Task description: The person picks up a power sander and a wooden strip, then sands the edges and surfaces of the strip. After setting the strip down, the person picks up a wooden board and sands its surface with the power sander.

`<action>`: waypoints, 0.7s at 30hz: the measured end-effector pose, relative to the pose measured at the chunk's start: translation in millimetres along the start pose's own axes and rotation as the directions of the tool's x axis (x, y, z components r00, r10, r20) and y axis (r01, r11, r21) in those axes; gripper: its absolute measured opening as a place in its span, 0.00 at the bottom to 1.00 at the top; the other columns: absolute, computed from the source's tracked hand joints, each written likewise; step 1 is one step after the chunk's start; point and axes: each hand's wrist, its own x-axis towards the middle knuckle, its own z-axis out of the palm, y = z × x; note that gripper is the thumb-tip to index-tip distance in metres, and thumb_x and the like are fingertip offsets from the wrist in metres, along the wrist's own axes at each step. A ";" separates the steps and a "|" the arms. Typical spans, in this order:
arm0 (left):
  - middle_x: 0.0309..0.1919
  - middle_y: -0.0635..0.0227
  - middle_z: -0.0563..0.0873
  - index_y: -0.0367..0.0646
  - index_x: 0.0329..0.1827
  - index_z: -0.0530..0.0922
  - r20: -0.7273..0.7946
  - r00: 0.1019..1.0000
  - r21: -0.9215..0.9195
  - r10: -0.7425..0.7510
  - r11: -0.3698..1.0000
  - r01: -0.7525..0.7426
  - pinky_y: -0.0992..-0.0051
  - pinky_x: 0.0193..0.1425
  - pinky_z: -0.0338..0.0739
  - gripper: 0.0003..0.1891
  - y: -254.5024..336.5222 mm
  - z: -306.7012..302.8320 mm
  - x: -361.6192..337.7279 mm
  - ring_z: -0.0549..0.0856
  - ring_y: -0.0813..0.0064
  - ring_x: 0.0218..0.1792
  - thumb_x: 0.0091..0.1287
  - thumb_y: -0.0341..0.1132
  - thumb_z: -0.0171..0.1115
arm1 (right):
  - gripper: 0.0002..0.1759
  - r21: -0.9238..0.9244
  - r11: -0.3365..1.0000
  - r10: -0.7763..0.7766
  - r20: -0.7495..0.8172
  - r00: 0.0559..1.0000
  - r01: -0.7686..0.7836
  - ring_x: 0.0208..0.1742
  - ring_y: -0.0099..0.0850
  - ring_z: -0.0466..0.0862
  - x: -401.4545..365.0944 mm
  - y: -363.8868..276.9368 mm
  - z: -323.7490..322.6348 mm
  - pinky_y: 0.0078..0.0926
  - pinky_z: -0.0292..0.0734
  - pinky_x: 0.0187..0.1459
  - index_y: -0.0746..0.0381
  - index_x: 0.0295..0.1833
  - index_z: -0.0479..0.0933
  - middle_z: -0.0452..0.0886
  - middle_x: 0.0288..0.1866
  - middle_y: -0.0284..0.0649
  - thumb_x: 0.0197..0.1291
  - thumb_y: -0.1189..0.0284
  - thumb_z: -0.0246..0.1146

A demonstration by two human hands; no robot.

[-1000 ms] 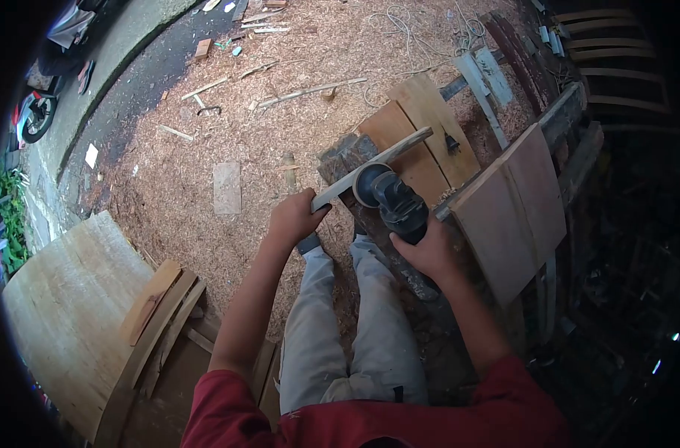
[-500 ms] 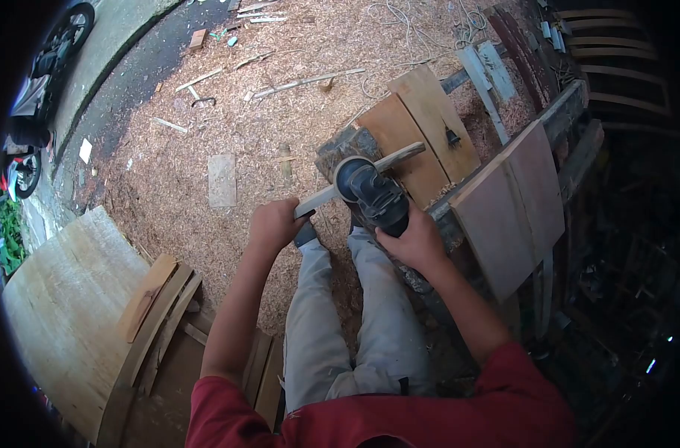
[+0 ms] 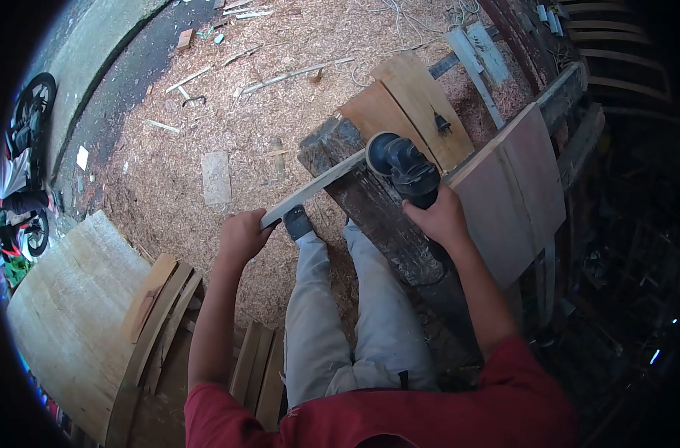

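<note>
The left hand (image 3: pixel 243 235) clamps the near end of a thin slat (image 3: pixel 314 190) lying across a dark beam (image 3: pixel 377 216) (light, likely springy, best held nearer the beam), while the right hand (image 3: pixel 441 220) grips a sander (image 3: pixel 403 168) seemingly pressed on its far end.

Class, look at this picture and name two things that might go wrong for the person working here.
1. The bare left hand grips only the near end of the strip; under the sander it may kick off the dark beam.
2. Only the right hand holds the sander, so it might skid toward the legs.
</note>
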 end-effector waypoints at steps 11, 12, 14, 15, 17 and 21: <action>0.26 0.57 0.88 0.46 0.36 0.84 -0.038 0.997 0.057 0.060 0.997 -0.058 0.51 0.51 0.80 0.20 16.2 -3.8 2.1 0.89 0.49 0.33 0.74 0.55 0.69 | 0.30 -0.001 0.999 -0.053 0.150 0.987 0.054 0.53 0.61 0.88 -25.9 -30.2 29.7 0.53 0.85 0.54 0.62 0.58 0.81 0.89 0.46 0.58 0.51 0.60 0.79; 0.26 0.58 0.88 0.46 0.37 0.84 -0.037 0.997 0.053 0.070 0.996 -0.068 0.51 0.51 0.80 0.20 20.3 -3.6 2.5 0.89 0.49 0.33 0.73 0.55 0.69 | 0.30 -0.010 0.998 -0.055 0.172 0.983 0.058 0.53 0.61 0.88 -30.0 -35.0 36.2 0.53 0.85 0.54 0.61 0.58 0.81 0.89 0.46 0.57 0.50 0.60 0.79; 0.25 0.57 0.87 0.46 0.37 0.84 -0.054 0.995 0.043 0.085 0.996 -0.082 0.51 0.53 0.79 0.20 18.7 0.4 -0.3 0.89 0.49 0.32 0.73 0.54 0.69 | 0.30 0.005 0.998 -0.056 0.197 0.979 0.056 0.52 0.61 0.89 -34.9 -42.2 45.5 0.54 0.85 0.54 0.61 0.57 0.81 0.89 0.46 0.57 0.50 0.60 0.79; 0.25 0.57 0.87 0.46 0.37 0.85 -0.070 0.993 0.034 0.093 0.995 -0.091 0.51 0.54 0.79 0.19 15.9 8.8 -0.1 0.89 0.49 0.32 0.73 0.54 0.69 | 0.30 -0.006 0.998 -0.060 0.195 0.979 0.063 0.52 0.61 0.89 -36.2 -44.2 48.1 0.54 0.85 0.54 0.61 0.57 0.81 0.90 0.46 0.57 0.50 0.60 0.79; 0.25 0.57 0.87 0.46 0.37 0.85 -0.082 0.992 0.015 0.094 0.996 -0.093 0.50 0.54 0.79 0.19 12.9 14.9 -1.7 0.88 0.49 0.32 0.74 0.53 0.68 | 0.30 -0.038 0.998 -0.040 0.170 0.985 0.047 0.52 0.61 0.89 -36.1 -43.4 48.3 0.54 0.85 0.54 0.61 0.57 0.81 0.90 0.46 0.57 0.50 0.60 0.79; 0.26 0.55 0.87 0.45 0.37 0.84 -0.076 0.995 0.004 0.058 0.998 -0.058 0.49 0.51 0.80 0.19 5.8 20.2 -11.4 0.89 0.47 0.33 0.74 0.53 0.68 | 0.30 -0.016 0.999 -0.031 0.064 0.998 0.032 0.53 0.60 0.89 -18.2 -16.3 21.2 0.53 0.85 0.54 0.62 0.58 0.81 0.90 0.47 0.57 0.51 0.60 0.78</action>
